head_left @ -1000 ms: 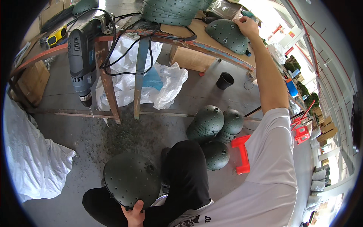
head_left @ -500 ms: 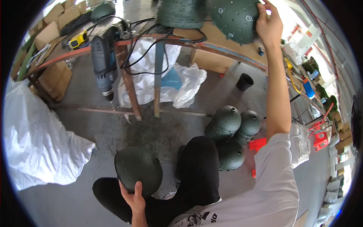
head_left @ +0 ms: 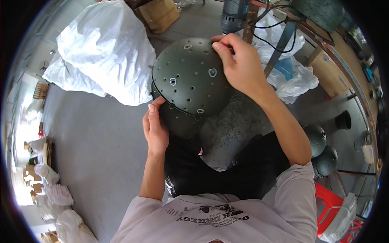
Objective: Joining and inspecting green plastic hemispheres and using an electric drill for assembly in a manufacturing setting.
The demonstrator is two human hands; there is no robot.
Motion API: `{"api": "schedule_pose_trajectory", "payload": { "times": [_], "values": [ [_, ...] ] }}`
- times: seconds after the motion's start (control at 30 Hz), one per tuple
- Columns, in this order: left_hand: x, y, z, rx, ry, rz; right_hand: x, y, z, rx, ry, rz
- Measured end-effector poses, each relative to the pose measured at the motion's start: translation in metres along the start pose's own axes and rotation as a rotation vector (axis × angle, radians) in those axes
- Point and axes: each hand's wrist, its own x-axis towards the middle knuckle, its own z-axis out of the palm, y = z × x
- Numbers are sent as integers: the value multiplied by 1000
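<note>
Head view: you hold two dark green perforated domes, one overlapping the other, at the upper centre of the frame. Your right hand (head_left: 241, 62) pinches the upper dome (head_left: 190, 75) at its upper-right edge, with thumb and fingers drawn together. Your left hand (head_left: 156, 127), left of centre, grips the lower dome (head_left: 180, 124) at its left edge, with the index finger up by the upper dome's rim; its remaining fingers are mostly hidden. Several holes on the upper dome are ringed in white. The lower dome is largely covered and sits just above your black trousers (head_left: 227, 184). A power drill (head_left: 235, 15) hangs at the top of the frame, right of centre. A large white bag (head_left: 107, 48) fills the upper left. Further perforated domes (head_left: 324, 160) and a black pot (head_left: 343, 120) stand at the right; a red stool (head_left: 327, 202) is at lower right.
</note>
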Motion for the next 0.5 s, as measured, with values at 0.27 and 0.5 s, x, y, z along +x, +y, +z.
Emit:
{"api": "schedule_pose_trajectory", "payload": {
  "times": [0.27,0.5],
  "values": [
    [32,-4,10,-231,-14,-153,-24,52,40,337,-100,256],
    [75,-14,16,-376,-65,-123,-25,103,4,435,-297,797]
  ]
}}
